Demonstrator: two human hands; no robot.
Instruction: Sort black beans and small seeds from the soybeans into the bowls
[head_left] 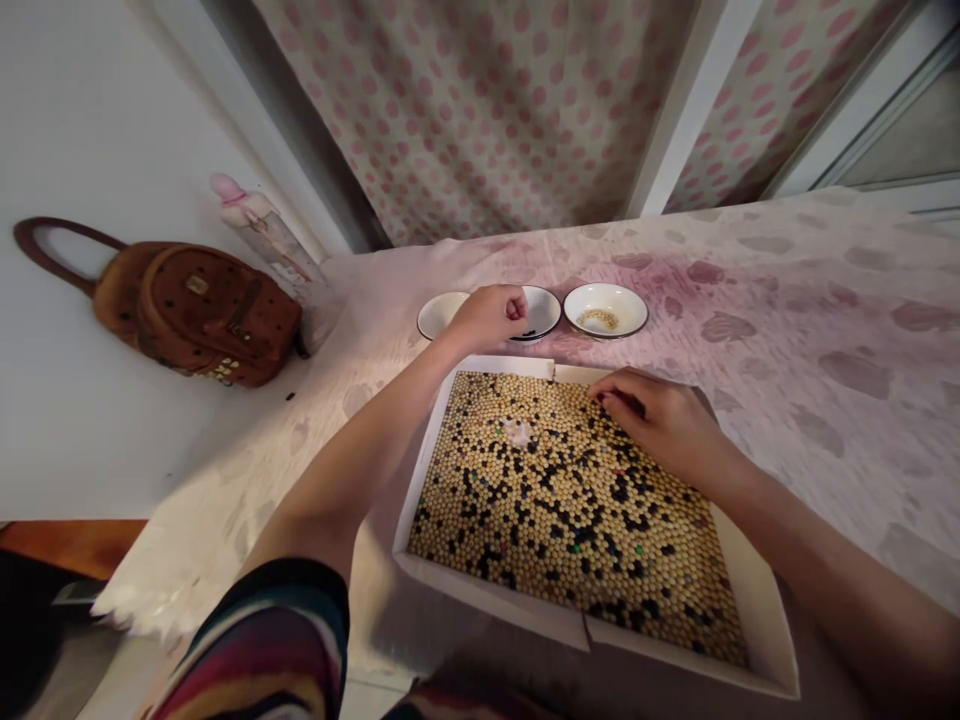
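A white box tray (480, 590) lies in front of me, filled with mixed yellow and black beans (555, 500). My left hand (491, 315) hovers closed like a fist over the middle white bowl (541, 312), which holds a few dark beans. My right hand (664, 420) rests on the tray's far right corner, fingers pinched together down among the beans; what they hold is too small to see. A left bowl (435, 312) is partly hidden behind my left hand. The right bowl (606, 308) holds some yellow beans.
The table carries a pale cloth with purple leaf print (825, 330). A brown leather backpack (202, 315) leans on the white wall at left, beside a pink-topped bottle (259, 225). Polka-dot curtains (487, 110) hang behind the table.
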